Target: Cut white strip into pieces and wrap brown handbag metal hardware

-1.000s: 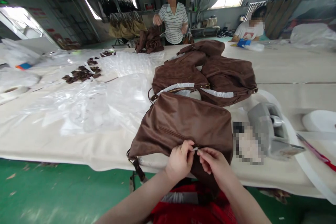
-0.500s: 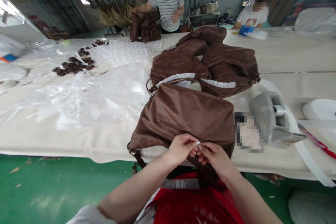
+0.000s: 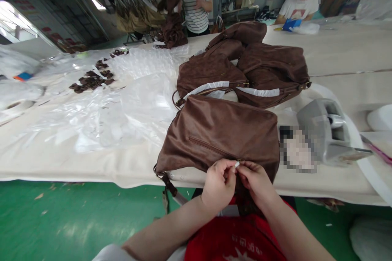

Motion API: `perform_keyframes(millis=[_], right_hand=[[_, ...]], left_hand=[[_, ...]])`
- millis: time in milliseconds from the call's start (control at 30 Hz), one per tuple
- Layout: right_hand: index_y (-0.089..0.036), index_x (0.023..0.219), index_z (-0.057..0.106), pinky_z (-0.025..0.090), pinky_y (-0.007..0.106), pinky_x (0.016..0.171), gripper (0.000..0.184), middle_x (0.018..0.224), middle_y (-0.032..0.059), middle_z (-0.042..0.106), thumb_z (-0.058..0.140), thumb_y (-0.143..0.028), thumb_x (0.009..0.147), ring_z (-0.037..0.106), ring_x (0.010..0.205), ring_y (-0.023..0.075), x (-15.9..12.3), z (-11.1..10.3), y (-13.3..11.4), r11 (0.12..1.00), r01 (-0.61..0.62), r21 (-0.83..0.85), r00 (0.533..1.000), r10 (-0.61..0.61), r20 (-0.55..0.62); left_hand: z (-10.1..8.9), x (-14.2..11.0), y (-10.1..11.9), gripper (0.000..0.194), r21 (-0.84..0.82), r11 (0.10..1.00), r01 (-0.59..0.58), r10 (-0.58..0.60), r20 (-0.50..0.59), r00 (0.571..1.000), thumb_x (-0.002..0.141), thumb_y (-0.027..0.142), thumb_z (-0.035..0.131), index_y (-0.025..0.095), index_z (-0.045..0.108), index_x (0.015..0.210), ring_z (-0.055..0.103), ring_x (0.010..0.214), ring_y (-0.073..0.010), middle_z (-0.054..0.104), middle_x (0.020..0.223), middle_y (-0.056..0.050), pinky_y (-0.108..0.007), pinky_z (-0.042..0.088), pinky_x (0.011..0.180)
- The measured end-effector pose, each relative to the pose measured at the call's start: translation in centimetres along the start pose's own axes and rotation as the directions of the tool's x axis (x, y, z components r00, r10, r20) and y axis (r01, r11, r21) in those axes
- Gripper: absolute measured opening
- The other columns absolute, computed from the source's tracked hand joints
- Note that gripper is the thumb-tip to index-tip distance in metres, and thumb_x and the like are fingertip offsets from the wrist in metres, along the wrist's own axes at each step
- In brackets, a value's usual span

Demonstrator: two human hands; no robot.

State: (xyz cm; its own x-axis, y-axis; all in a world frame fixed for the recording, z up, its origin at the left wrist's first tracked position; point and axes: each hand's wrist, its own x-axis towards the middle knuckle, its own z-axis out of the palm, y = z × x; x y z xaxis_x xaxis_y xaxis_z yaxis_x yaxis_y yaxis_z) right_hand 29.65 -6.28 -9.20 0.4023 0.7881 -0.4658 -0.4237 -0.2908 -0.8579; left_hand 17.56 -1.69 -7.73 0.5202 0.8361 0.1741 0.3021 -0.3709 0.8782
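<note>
A brown leather handbag [image 3: 226,130] lies on its side at the table's front edge, with a zip running across its face. Just over the zip's right end, my left hand [image 3: 219,183] and my right hand [image 3: 255,177] meet, thumbs and fingers pinched. Between the fingertips shows a small white strip [image 3: 237,164], close to a little metal zip pull. Whether the pull itself is gripped is hidden by the fingers. The bag's strap [image 3: 170,183] hangs over the edge at left.
Several more brown bags [image 3: 211,71] lie behind, their handles wrapped in white. Clear plastic sheets [image 3: 122,106] spread leftward, near small brown pieces [image 3: 92,80]. A grey tape dispenser [image 3: 321,130] stands at right. Across the table a person in stripes [image 3: 199,8] handles a brown bag.
My hands stay pinched together at the zip, the left wrist turned more upright. The view has shifted slightly. Across the table, the person in stripes has raised a brown bag.
</note>
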Motion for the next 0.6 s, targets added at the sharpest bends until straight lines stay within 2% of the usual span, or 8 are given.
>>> perform_keyframes(millis=[167, 367, 500, 600], right_hand=[[-0.019, 0.056, 0.051, 0.012, 0.02, 0.038, 0.034, 0.041, -0.0098, 0.034, 0.075, -0.042, 0.059, 0.021, 0.037, 0.0026, -0.4, 0.5, 0.0, 0.994, -0.012, 0.111, 0.999, 0.008, 0.04], [-0.016, 0.061, 0.057, 0.01, 0.02, 0.036, 0.03, 0.043, -0.0073, 0.043, 0.075, -0.041, 0.062, 0.026, 0.033, 0.0025, -0.5, 0.4, 0.4, 0.988, -0.008, 0.153, 1.0, 0.005, 0.015], [-0.015, 0.072, 0.063, 0.009, 0.021, 0.035, 0.028, 0.052, -0.0044, 0.051, 0.075, -0.039, 0.062, 0.03, 0.034, 0.0037, -1.4, 0.0, 0.0, 0.976, -0.014, 0.218, 1.0, 0.009, 0.024], [-0.016, 0.066, 0.061, 0.012, 0.021, 0.036, 0.029, 0.054, -0.0047, 0.049, 0.077, -0.039, 0.061, 0.03, 0.037, 0.0035, -1.8, 0.2, -0.1, 0.958, -0.019, 0.286, 0.998, 0.0, 0.063]], left_hand=[[0.2, -0.3, 0.4, 0.018, 0.109, 0.981, -0.158, 0.165, -0.052, 0.985, 0.087, 0.012, 0.051, 0.02, 0.062, 0.099, 0.067, 0.086, -0.0181, 0.071, 0.091, -0.005, -0.032, 0.054, 0.081], [-0.2, 0.2, -0.6, 0.017, 0.187, 0.964, -0.189, 0.199, -0.036, 0.979, 0.087, 0.012, 0.051, 0.019, 0.062, 0.098, 0.066, 0.079, -0.0166, 0.071, 0.088, -0.005, -0.029, 0.054, 0.073], [-0.5, 0.3, -1.3, 0.02, 0.245, 0.934, -0.26, 0.265, 0.013, 0.964, 0.087, 0.011, 0.049, 0.019, 0.06, 0.102, 0.066, 0.085, -0.0185, 0.071, 0.09, -0.005, -0.033, 0.053, 0.081], [-0.3, 0.0, -1.3, 0.02, 0.226, 0.939, -0.26, 0.261, 0.026, 0.965, 0.088, 0.012, 0.048, 0.019, 0.059, 0.102, 0.066, 0.085, -0.0182, 0.071, 0.09, -0.005, -0.032, 0.053, 0.081]])
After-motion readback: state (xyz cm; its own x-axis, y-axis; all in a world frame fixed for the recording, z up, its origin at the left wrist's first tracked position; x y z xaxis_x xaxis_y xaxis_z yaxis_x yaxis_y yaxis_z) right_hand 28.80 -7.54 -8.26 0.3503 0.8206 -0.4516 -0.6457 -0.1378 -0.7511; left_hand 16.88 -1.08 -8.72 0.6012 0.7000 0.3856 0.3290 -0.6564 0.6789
